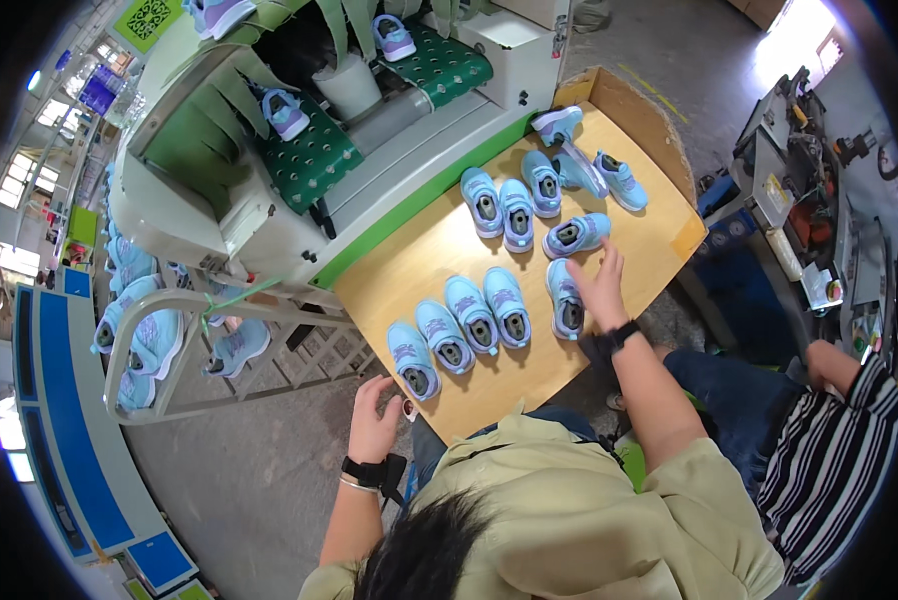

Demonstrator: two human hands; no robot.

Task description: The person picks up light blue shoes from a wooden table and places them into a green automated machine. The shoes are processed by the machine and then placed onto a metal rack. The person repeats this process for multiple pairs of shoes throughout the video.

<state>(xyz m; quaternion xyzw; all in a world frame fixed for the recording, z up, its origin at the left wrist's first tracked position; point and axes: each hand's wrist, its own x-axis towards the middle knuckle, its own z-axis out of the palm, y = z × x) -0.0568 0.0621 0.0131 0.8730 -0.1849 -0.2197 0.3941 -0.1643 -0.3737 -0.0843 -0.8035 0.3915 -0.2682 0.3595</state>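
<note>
Your right hand [603, 292] spreads beside the pale-blue fabric lace-up shoe [565, 302] at one o'clock; grip its sides gently. Your left hand [373, 428], ten o'clock, is loosely spread.

- Shoes [505, 292]: light blue touched with lilac, dark inside
- Counter [429, 270]: pale tan
- Edging [424, 200]: bright green
- Belts [314, 165]: dark green with pale dots
- Flaps [194, 150]: dull green
- Shirt [559, 490]: plain khaki
- Co-worker's top [824, 450]: black and white stripes
- Wristbands [626, 334]: black
- Floor [239, 490]: grey with a yellow line [656, 92]
- Panel [67, 420]: blue on pale grey
</note>
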